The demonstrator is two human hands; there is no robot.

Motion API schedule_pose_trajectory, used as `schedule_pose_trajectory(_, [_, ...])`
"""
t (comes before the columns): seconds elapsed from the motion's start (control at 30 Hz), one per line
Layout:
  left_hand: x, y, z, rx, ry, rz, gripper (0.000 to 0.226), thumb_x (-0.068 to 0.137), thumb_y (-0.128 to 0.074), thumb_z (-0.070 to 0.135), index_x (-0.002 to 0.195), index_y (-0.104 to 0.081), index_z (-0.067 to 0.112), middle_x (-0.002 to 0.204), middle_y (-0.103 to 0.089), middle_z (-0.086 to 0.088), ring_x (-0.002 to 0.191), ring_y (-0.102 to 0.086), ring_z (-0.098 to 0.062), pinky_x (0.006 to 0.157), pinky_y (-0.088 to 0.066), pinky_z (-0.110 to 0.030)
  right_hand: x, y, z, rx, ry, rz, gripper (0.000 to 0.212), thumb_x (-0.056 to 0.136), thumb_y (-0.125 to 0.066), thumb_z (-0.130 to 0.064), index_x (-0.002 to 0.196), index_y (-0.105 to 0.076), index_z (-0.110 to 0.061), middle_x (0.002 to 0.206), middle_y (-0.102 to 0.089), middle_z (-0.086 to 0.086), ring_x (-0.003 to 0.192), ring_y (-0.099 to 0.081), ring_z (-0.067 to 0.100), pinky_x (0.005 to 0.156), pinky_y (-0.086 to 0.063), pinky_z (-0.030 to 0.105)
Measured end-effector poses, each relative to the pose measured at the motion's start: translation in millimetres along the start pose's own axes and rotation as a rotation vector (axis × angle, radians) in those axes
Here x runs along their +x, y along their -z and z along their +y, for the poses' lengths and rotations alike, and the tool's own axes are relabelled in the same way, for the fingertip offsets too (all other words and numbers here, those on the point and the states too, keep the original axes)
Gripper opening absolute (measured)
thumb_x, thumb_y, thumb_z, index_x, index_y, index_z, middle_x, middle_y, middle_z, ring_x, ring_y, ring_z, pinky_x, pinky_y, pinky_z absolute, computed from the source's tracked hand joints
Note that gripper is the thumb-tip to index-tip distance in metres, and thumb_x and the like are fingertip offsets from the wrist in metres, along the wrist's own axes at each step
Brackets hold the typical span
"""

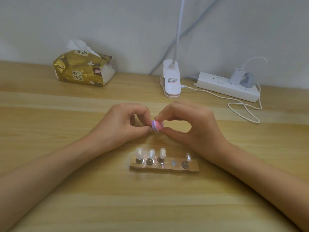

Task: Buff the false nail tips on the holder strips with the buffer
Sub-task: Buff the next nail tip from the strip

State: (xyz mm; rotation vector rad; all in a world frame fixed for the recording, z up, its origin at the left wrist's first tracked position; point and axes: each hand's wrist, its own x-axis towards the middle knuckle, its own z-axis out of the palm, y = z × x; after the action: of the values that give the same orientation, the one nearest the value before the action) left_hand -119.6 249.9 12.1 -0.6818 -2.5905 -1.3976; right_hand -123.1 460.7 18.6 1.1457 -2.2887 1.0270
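Nail tips (162,152): four upright on strip (167,169), one seat bare. Buffer (157,125): pinched by right hand (197,128), seemingly raised for working; left hand (117,124) closes fingertips at its end, contents unclear.

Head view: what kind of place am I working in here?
Likely a home desk against a wall, not a salon: wooden tabletop, gold tissue pack, clip-on lamp and power strip.

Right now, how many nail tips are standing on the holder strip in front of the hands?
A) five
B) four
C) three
B: four nail tips stand on the holder strip, three side by side at its left end and one near its right end, with a bare metal disc in the spot between them.
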Motion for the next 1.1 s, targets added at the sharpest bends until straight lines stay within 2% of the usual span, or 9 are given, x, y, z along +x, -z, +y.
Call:
schedule_pose_trajectory(0.1, [-0.4, 1.1, 0.5, 0.004, -0.004, -0.003, 0.018, 0.075, -0.081, 0.009, 0.067, -0.068, 0.02, 0.064, -0.061, 0.017, 0.05, -0.039, -0.005, 0.049, -0.031, -0.016, 0.2, 0.6, 0.9, 0.006, -0.048, -0.022, 0.008, 0.086, -0.078, -0.003, 0.087, -0.07, -0.005, 0.087, -0.071, 0.002, 0.082, -0.067, 0.018, 0.079, -0.057, 0.039])
schedule_pose_trajectory(0.17, [-0.6, 1.0, 1.6, -0.003, 0.002, -0.011, 0.02, 0.076, -0.08, 0.007, 0.067, -0.067, 0.019, 0.063, -0.06, 0.018, 0.05, -0.04, -0.005, 0.049, -0.031, -0.015, -0.7, 0.6, 0.6, -0.028, -0.001, -0.016, 0.009, 0.085, -0.078, -0.002, 0.086, -0.07, -0.005, 0.087, -0.07, 0.003, 0.082, -0.066, 0.019, 0.077, -0.056, 0.039])
schedule_pose_trajectory(0.3, [-0.8, 1.0, 1.7, 0.006, 0.005, 0.004, 0.023, 0.076, -0.081, 0.006, 0.066, -0.066, 0.021, 0.064, -0.061, 0.018, 0.051, -0.04, -0.005, 0.049, -0.032, -0.016, -1.0, -0.3, 0.5, 0.005, -0.048, -0.015, 0.012, 0.083, -0.079, -0.001, 0.085, -0.068, -0.007, 0.086, -0.07, -0.002, 0.081, -0.067, 0.013, 0.079, -0.057, 0.035])
schedule_pose_trajectory(0.37, [-1.0, 0.7, 2.6, -0.001, 0.008, -0.006, 0.023, 0.076, -0.081, 0.007, 0.066, -0.066, 0.021, 0.062, -0.06, 0.019, 0.051, -0.039, -0.005, 0.049, -0.032, -0.017, -2.8, -0.7, 0.5, -0.033, -0.012, 0.004, 0.015, 0.08, -0.081, 0.0, 0.085, -0.068, -0.006, 0.085, -0.07, -0.002, 0.08, -0.065, 0.011, 0.079, -0.057, 0.032])
schedule_pose_trajectory(0.5, [-0.9, 1.5, 1.8, 0.0, 0.006, -0.001, 0.02, 0.076, -0.081, 0.009, 0.067, -0.067, 0.02, 0.062, -0.06, 0.019, 0.05, -0.039, -0.004, 0.049, -0.031, -0.016, -2.4, -1.2, 1.9, -0.014, -0.036, -0.012, 0.014, 0.081, -0.08, 0.0, 0.085, -0.068, -0.006, 0.086, -0.069, -0.003, 0.081, -0.065, 0.015, 0.079, -0.057, 0.037])
schedule_pose_trajectory(0.6, [-1.1, 0.8, 2.0, 0.003, 0.003, 0.002, 0.021, 0.076, -0.08, 0.01, 0.066, -0.066, 0.022, 0.061, -0.059, 0.02, 0.05, -0.038, -0.005, 0.049, -0.03, -0.016, -1.9, -1.8, 2.8, -0.033, 0.001, 0.004, 0.011, 0.083, -0.079, -0.001, 0.086, -0.069, -0.005, 0.087, -0.07, 0.001, 0.082, -0.066, 0.017, 0.078, -0.056, 0.037])
schedule_pose_trajectory(0.83, [-1.1, 1.1, 0.1, 0.002, 0.003, 0.001, 0.022, 0.075, -0.081, 0.008, 0.066, -0.066, 0.022, 0.063, -0.059, 0.018, 0.05, -0.038, -0.005, 0.049, -0.031, -0.017, -1.3, -3.0, 4.6, 0.001, -0.036, 0.006, 0.008, 0.087, -0.077, -0.006, 0.087, -0.07, -0.005, 0.089, -0.071, 0.002, 0.085, -0.068, 0.019, 0.079, -0.056, 0.038])
schedule_pose_trajectory(0.97, [-0.2, 0.3, 0.1, -0.009, -0.013, 0.004, 0.022, 0.077, -0.083, 0.02, 0.065, -0.064, 0.021, 0.06, -0.055, 0.018, 0.05, -0.036, -0.005, 0.048, -0.028, -0.019, -1.3, -3.6, 5.5, -0.037, 0.06, 0.007, 0.007, 0.086, -0.079, -0.004, 0.09, -0.072, -0.005, 0.092, -0.07, 0.003, 0.086, -0.068, 0.018, 0.076, -0.055, 0.037])
schedule_pose_trajectory(1.1, [-0.5, 0.2, -0.4, -0.014, -0.015, 0.0, 0.022, 0.076, -0.084, 0.022, 0.065, -0.065, 0.023, 0.06, -0.057, 0.019, 0.049, -0.037, -0.005, 0.049, -0.029, -0.02, -1.9, -1.4, 7.4, -0.035, 0.018, -0.006, 0.008, 0.086, -0.078, -0.003, 0.091, -0.073, -0.006, 0.093, -0.07, 0.001, 0.087, -0.067, 0.015, 0.077, -0.055, 0.037])
